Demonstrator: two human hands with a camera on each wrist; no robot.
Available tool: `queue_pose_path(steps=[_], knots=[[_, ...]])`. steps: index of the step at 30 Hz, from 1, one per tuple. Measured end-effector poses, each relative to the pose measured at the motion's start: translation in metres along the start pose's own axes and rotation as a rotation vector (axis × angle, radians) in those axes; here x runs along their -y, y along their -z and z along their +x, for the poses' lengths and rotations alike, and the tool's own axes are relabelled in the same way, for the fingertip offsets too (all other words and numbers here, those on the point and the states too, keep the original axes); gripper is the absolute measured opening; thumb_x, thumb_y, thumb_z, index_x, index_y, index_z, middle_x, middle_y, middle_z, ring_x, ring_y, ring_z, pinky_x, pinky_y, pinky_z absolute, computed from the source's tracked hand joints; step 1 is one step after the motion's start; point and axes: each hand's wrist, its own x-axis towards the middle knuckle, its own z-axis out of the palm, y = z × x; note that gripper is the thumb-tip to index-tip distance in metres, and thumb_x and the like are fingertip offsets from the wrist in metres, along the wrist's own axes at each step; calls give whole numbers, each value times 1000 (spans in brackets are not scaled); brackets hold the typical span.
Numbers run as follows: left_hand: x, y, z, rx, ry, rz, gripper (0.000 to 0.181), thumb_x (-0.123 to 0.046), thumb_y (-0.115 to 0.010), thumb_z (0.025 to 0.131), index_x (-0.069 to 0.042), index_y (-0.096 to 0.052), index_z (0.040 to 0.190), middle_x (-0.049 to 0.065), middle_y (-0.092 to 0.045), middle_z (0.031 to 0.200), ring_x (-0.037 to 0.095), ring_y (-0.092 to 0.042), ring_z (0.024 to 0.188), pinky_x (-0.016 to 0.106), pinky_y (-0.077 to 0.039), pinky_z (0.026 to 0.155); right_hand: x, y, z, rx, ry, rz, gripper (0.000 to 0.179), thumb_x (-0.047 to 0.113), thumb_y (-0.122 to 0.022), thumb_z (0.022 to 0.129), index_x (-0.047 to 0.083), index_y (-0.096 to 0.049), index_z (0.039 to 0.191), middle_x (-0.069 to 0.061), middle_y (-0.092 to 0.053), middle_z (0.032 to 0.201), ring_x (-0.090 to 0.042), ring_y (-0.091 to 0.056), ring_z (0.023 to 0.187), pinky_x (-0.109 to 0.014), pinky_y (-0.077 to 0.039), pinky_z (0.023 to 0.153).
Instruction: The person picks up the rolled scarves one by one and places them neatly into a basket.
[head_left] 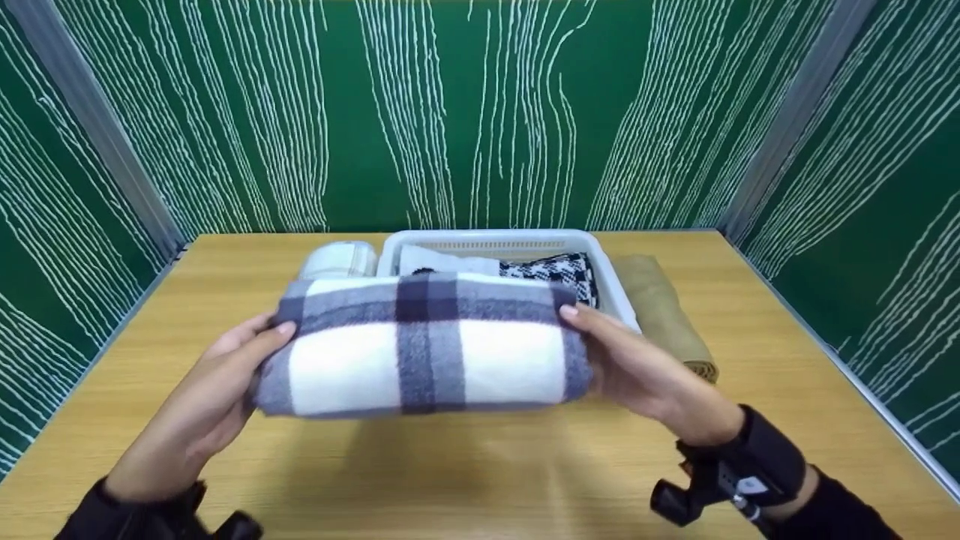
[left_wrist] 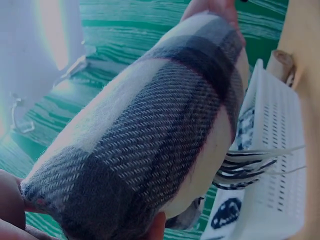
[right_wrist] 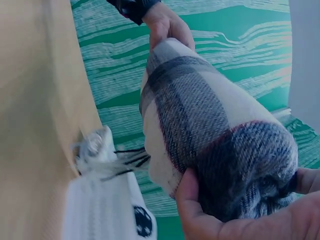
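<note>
We had a rolled plaid blanket (head_left: 427, 352), white, grey and dark, held up off the bench (head_left: 810, 360), lying crosswise in front of the person. The left hand (head_left: 217, 382) gripped its left end, thumb on top; the right hand (head_left: 649, 375) gripped the right end the same way. We saw in the wrist views that fingers and thumb closed round the ends, which showed folded layers. A fringe (left_wrist: 239, 172) of light and dark strands hung out beside the roll, toward the basket.

Behind the blanket we noted a white plastic basket (head_left: 487, 235), its near side hidden in the head view; we couldn't tell whether blanket and basket touched. Inside it lay a whitish cloth (head_left: 457, 263) on the left and a black-and-white checked cloth (head_left: 551, 268) on the right. Just left of the basket we logged a pale roll (head_left: 337, 259), partly covered by the blanket; just right of it, a tan roll (head_left: 660, 311) lay on the bench.

We also marked a black wristband (head_left: 772, 457) on the right arm, green walls (head_left: 345, 150) with wavy white lines, and grey corner posts (head_left: 799, 97).
</note>
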Motion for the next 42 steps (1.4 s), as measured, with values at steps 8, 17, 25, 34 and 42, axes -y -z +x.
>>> queue_pose_path(steps=[8, 17, 25, 34, 42], knots=[[-22, -32, 21, 8, -40, -40, 60, -22, -41, 103, -3, -13, 152, 16, -29, 143, 18, -47, 107, 28, -45, 85, 27, 17, -4, -91, 51, -23, 44, 34, -51, 99, 8, -41, 133, -10, -62, 113, -23, -61, 98, -38, -49, 89], [-32, -61, 49, -5, -82, -70, 50, -15, -38, 103, -1, -23, 149, 16, -37, 138, 20, -47, 107, 30, -44, 89, 46, 39, -1, -159, 59, -13, 40, 35, -51, 98, 11, -43, 128, -8, -64, 106, -20, -63, 91, -35, -51, 85], [-22, -73, 78, -21, -73, -94, 54, -13, -36, 103, 1, -16, 150, 17, -31, 147, 26, -36, 128, 36, -32, 106, 46, 61, 11, -207, 63, 68, 26, 32, -55, 97, 14, -58, 114, -7, -66, 103, -18, -64, 88, -33, -51, 82], [-1, -74, 103, -21, -58, -108, 54, -13, -36, 103, 2, -15, 150, 16, -27, 149, 27, -33, 131, 38, -28, 108, 37, 77, 29, -198, 54, -18, 38, 37, -49, 99, 14, -42, 127, -4, -62, 106, -18, -61, 93, -37, -45, 90], [16, -76, 123, -43, -39, -121, 57, -6, -38, 100, 5, -11, 150, 19, -17, 154, 29, -21, 139, 37, -19, 113, 24, 89, 42, -237, 45, -30, 37, 35, -50, 99, 14, -43, 127, -5, -57, 112, -19, -58, 98, -38, -46, 91]])
